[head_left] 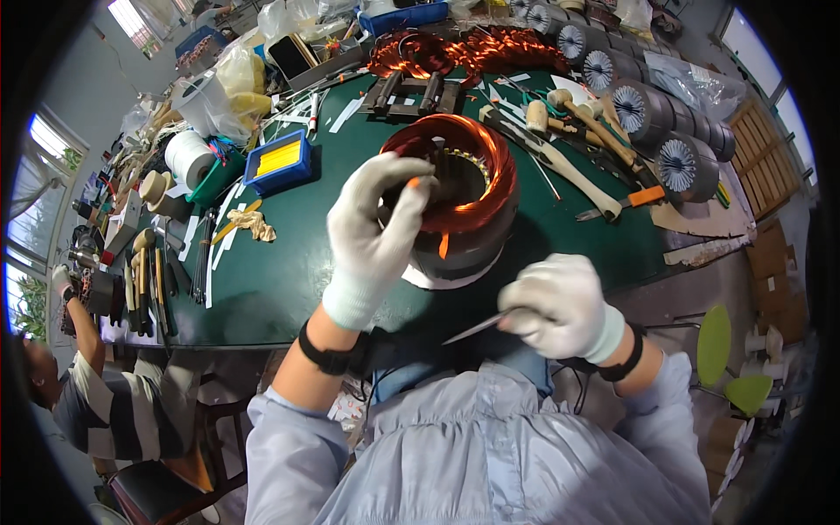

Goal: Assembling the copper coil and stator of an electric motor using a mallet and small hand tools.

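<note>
A motor stator (pixel 459 249) with thick copper windings (pixel 500 166) round its top stands upright on the green table in front of me. At its left rim is my left hand (pixel 378 210), in a white glove, thumb and fingers drawn together. An orange spot shows at the thumb tip; whether the fingers hold anything is unclear. An orange strip (pixel 444 245) sticks out below the windings. My right hand (pixel 560 306), also gloved, is closed round a slim pointed metal blade (pixel 474 328) at the table's near edge, its tip toward the left. The fingers hide its other end.
A blue tray (pixel 278 163) with yellow strips lies left of the stator. Mallets (pixel 595 131) and an orange-handled cutter (pixel 646 196) lie right. Beyond are copper coils (pixel 507 51) and wound cores (pixel 678 166). Another person (pixel 122 402) works at far left.
</note>
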Available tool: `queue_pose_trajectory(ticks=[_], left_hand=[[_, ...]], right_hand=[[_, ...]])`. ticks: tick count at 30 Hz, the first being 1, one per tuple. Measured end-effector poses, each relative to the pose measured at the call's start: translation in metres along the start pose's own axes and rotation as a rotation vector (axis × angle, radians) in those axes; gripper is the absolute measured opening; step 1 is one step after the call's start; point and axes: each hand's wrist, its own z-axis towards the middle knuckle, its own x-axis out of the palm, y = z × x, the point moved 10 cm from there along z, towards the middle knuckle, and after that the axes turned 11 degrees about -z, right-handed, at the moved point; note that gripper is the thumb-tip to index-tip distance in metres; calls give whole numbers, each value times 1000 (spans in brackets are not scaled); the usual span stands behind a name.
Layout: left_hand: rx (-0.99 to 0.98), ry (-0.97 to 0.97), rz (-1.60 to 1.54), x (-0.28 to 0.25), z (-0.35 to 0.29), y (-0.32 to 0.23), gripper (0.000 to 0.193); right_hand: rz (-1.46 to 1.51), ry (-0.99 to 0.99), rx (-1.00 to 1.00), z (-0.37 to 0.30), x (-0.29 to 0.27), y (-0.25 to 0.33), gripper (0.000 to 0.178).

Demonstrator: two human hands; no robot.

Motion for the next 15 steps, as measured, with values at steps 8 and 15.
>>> queue_pose_trajectory(ticks=[8,15], left_hand=[[627,259,542,18,-30,-53,42],[378,-444,-296,-73,11,-48,11]], right_hand=[[162,-147,269,-55,-5,-54,14],[221,-125,270,-62,13,-50,12]])
